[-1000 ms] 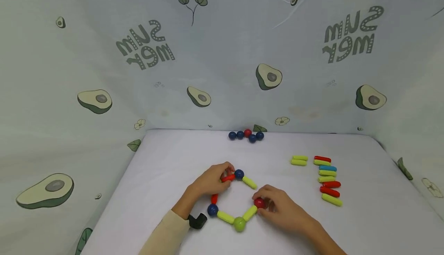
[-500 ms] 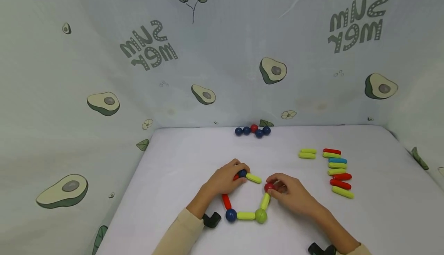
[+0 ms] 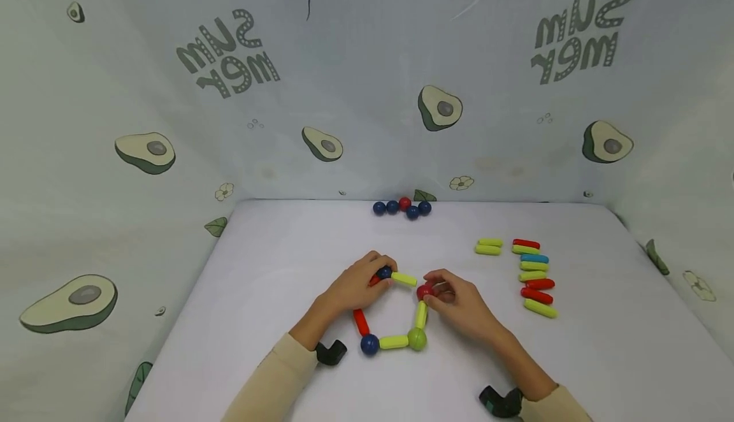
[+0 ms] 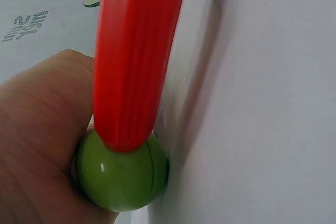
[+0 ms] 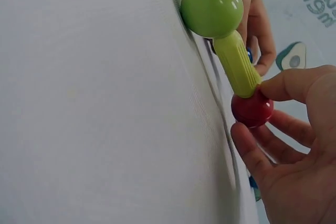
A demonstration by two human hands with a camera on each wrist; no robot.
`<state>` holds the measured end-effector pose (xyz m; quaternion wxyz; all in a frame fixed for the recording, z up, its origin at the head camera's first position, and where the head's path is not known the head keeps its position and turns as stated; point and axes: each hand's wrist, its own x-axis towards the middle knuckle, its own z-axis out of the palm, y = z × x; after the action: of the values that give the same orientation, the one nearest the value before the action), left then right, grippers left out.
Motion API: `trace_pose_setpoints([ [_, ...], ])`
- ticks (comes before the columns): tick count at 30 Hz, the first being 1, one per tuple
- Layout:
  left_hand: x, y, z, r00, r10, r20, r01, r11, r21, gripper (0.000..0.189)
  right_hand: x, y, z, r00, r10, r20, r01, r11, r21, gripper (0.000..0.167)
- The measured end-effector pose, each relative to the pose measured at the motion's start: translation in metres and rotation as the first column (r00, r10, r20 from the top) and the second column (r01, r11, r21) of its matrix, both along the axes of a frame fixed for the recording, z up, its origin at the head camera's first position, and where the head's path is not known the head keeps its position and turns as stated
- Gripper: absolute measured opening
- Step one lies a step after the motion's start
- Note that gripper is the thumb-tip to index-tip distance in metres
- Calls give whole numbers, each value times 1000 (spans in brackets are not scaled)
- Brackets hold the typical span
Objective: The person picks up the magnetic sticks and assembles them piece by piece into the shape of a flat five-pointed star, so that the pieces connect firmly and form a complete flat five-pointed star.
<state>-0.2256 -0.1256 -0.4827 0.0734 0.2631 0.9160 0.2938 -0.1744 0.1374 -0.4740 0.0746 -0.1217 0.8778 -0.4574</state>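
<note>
While the left hand of a person curls its grip over a glossy dark blue ball at the centre of the head view, the right hand pinches a glossy red ball just to the right. A slim lime-yellow stick points from the blue ball toward the red one; whether its end touches is hard to tell. Below, a second lime-yellow stick, a glossy green ball, a third lime-yellow stick, a lower dark blue ball and a slim red stick form a chain curving up to the left hand. Across the white surface, a cluster of balls, four dark blue and one red, sits at upper centre, with loose coloured sticks at right.

In the left wrist view, a ribbed red stick meets another green ball at lower centre, the left hand against it.

In the right wrist view, the right hand's thumb and fingers close round the red ball at right of centre, its stick running up to the green ball near the top edge.
</note>
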Motion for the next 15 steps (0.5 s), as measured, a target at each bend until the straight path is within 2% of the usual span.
trace_pose_setpoints([
  [5,-2,1,2,1000,-21,-24,21,1000,8,25,-3,-2,1,1000,1,-25,-1,1000,-14,36],
  [11,-3,3,3,999,-16,-35,17,999,37,25,-6,-3,1,999,17,-35,-17,1000,-20,33],
  [15,-1,2,0,1000,-3,-31,4,999,51,30,-3,-7,-4,999,33,-18,-33,999,-9,35],
])
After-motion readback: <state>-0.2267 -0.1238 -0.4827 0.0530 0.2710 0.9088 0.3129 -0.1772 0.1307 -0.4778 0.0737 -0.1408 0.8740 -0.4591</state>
